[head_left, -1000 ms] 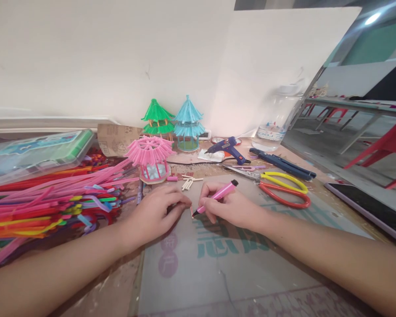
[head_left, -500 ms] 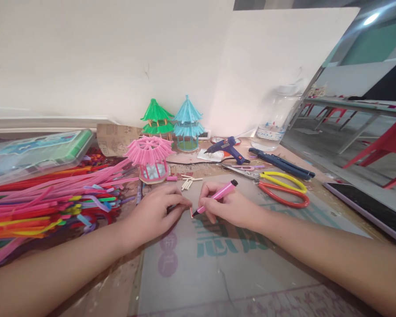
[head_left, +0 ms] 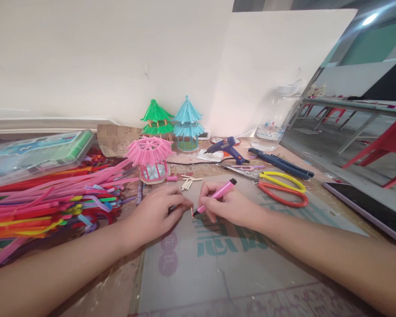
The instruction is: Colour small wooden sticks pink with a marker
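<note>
While a heap of coloured straws [head_left: 49, 200] sprawls over the far left of the surface [head_left: 112, 290], a clear plastic box [head_left: 36, 152] with a green lid edge lies behind it against the wall. Just right of the straws stands a pink straw pavilion [head_left: 150, 158], and behind it a green pavilion [head_left: 155, 118] and a blue pavilion [head_left: 187, 123] stand side by side. A few short pale sticks [head_left: 188, 181] lie loose in front of the pink one. The left hand [head_left: 156, 211] rests on a sheet of printed cardboard [head_left: 224, 264], its fingertips pinched together on a small stick piece [head_left: 192, 212] that is mostly hidden by them. Touching that piece from the right is the tip of a pink marker [head_left: 215, 197], which the right hand [head_left: 231, 207] holds closed around its barrel, the capped end tilted up and away. Beyond the right hand lie a blue glue gun [head_left: 227, 149], yellow scissors [head_left: 279, 179] crossing red scissors [head_left: 284, 196], and dark blue pliers [head_left: 280, 164]. A clear water bottle [head_left: 274, 121] stands behind them, and a dark tablet [head_left: 366, 204] lies at the right edge.
</note>
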`<state>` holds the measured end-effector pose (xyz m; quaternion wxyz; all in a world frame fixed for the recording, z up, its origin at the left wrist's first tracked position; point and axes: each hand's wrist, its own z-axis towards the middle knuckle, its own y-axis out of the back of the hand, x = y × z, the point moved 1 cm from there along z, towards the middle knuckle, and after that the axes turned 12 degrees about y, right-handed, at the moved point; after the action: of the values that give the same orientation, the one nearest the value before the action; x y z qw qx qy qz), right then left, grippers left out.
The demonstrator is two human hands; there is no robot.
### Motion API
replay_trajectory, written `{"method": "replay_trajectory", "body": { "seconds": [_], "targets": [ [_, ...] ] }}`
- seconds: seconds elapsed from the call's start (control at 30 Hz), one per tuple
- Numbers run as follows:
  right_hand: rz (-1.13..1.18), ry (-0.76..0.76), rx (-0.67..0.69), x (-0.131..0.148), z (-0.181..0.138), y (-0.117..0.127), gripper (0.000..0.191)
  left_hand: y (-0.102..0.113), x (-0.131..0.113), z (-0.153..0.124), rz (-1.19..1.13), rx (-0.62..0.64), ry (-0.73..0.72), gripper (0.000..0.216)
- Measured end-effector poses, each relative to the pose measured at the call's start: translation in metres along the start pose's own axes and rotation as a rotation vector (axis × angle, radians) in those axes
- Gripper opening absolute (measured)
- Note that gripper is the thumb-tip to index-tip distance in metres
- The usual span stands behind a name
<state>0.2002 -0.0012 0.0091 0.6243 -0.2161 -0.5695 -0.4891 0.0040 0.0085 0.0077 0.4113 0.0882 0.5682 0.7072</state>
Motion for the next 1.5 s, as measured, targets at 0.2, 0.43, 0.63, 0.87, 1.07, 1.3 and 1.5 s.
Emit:
{"method": "replay_trajectory", "body": {
  "seconds": [0.2, 0.43, 0.63, 0.87, 1.07, 1.3, 1.5],
  "targets": [
    [-0.050, -0.006, -0.078, 0.001, 0.001, 0.000, 0.010, 0.000, 0.000, 0.000, 0.000, -0.004, 0.007, 0.023],
    [-0.009, -0.003, -0.012, -0.001, 0.000, 0.000, 0.008, 0.000, 0.001, -0.001, -0.015, -0.006, 0.007, 0.024],
    [-0.090, 0.014, -0.065, 0.000, 0.001, 0.000, 0.009, 0.000, -0.001, 0.001, -0.028, -0.019, 0.001, 0.023],
    [-0.179, 0.033, -0.060, -0.011, -0.001, -0.009, 0.023, -0.003, -0.008, -0.009, 0.009, -0.006, 0.063, 0.015],
    [-0.186, -0.032, -0.021, -0.008, -0.001, -0.013, 0.033, -0.005, -0.006, -0.013, 0.075, 0.005, 0.106, 0.017],
    [-0.185, -0.003, -0.056, 0.001, -0.001, -0.011, 0.023, -0.002, -0.005, -0.008, -0.014, -0.033, 0.040, 0.019],
    [-0.127, -0.014, -0.033, 0.001, -0.001, -0.007, 0.015, -0.003, 0.000, -0.003, -0.055, -0.014, 0.018, 0.023]
  ]
}}
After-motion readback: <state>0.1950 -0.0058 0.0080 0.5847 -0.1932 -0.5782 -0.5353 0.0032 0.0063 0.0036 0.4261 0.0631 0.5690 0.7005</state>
